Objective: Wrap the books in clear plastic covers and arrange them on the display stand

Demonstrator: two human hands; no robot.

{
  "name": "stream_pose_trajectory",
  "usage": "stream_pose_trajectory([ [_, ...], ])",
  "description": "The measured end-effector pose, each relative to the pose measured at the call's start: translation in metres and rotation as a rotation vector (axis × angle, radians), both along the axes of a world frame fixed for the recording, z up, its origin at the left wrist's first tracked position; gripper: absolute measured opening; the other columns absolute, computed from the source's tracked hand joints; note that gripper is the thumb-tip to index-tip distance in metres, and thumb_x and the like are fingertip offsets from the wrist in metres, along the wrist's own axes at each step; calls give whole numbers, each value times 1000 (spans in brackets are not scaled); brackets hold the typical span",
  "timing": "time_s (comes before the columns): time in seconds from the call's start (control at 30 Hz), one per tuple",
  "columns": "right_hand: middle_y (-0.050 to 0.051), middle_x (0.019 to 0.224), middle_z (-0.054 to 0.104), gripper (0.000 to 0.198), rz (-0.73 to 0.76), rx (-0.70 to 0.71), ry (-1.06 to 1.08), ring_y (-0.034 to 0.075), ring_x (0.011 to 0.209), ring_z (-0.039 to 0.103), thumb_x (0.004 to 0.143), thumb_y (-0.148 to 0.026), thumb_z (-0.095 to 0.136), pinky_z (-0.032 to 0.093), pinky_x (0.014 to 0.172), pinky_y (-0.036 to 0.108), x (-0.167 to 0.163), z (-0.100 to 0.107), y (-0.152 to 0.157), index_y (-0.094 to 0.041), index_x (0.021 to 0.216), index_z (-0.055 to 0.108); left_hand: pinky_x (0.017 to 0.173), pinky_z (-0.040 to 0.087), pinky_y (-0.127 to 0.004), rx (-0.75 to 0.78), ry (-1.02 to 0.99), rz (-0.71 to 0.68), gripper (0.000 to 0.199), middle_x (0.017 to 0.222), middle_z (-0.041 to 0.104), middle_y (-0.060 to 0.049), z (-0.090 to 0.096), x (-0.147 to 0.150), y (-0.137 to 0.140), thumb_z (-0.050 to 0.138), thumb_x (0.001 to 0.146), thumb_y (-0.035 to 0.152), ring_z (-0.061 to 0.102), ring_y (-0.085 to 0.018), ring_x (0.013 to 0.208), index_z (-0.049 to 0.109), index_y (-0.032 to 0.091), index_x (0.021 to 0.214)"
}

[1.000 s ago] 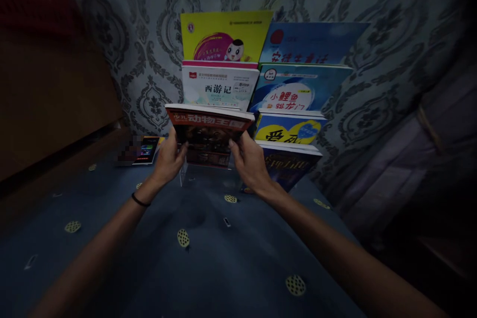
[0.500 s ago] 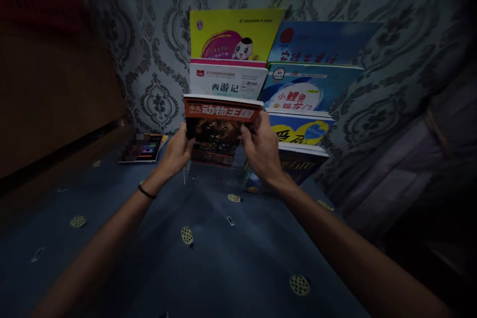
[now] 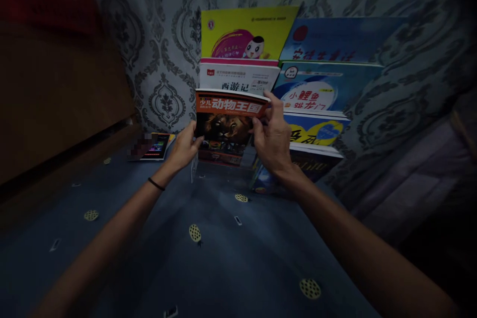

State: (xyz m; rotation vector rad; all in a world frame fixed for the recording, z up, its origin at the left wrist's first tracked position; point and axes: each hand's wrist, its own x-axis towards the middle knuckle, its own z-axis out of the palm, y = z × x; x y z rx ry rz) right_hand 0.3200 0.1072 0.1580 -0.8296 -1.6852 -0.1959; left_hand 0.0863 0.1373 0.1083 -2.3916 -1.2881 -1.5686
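Between my two hands is a book with an orange title band and a lion's face (image 3: 223,129) on its cover, held upright and facing me. My left hand (image 3: 184,148) grips its left edge, thumb in front. My right hand (image 3: 274,139) holds the right edge, with its thumb on the cover and fingers behind. Right behind it stands a white book (image 3: 227,75), and above that a yellow-green book (image 3: 238,30). A clear stand (image 3: 194,169) shows partly below the lion book; I cannot tell whether the book rests on it.
To the right stand tiered books: a dark blue book (image 3: 324,37), a teal book (image 3: 331,84), a blue and yellow book (image 3: 316,129) and a dark book (image 3: 316,161). Another book (image 3: 156,146) lies at the left on the patterned blue cloth (image 3: 149,253). Patterned wallpaper (image 3: 164,74) rises behind.
The view has shifted slightly, so everything sits further right. Both hands keep hold of the lion book, whose cover now shows a little more clearly and tilts slightly.
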Motion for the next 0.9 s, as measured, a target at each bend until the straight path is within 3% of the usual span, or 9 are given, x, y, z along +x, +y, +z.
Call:
stream_pose_trajectory([
  [0.17,11,121,68,56,-25,-9,-29,30,99,69,92,-19,49,58,88,53,3,2,5,-26,146,39,84,49,-36,9,76,119,16,89,60,-4,0,1,0,63,84,13,60,-23,90,52,20,94],
  [0.3,10,115,70,54,-26,-26,-53,31,98,68,91,-21,52,57,88,53,5,1,8,-27,143,43,76,49,-33,-50,117,114,14,81,58,-1,0,-1,0,63,84,14,60,-21,81,52,21,89],
  [0.53,10,110,70,49,-76,-21,-56,29,95,69,88,-14,48,58,84,48,3,-8,5,-22,136,47,74,48,-33,-60,65,143,29,83,61,-2,12,4,-12,62,87,19,63,-22,77,48,18,112],
  [0.73,9,104,70,41,-91,-45,-75,27,89,67,88,-14,48,56,82,45,3,-13,4,-22,129,49,80,49,-34,-32,22,162,20,89,64,-4,33,4,-13,58,89,22,65,-23,84,52,18,108],
  [0.9,11,100,69,41,-107,-77,-48,27,86,67,89,-13,47,56,80,45,-1,-17,-1,-19,129,48,77,50,-32,-3,-8,144,20,83,64,-2,33,3,-10,58,90,21,63,-20,78,54,19,109],
])
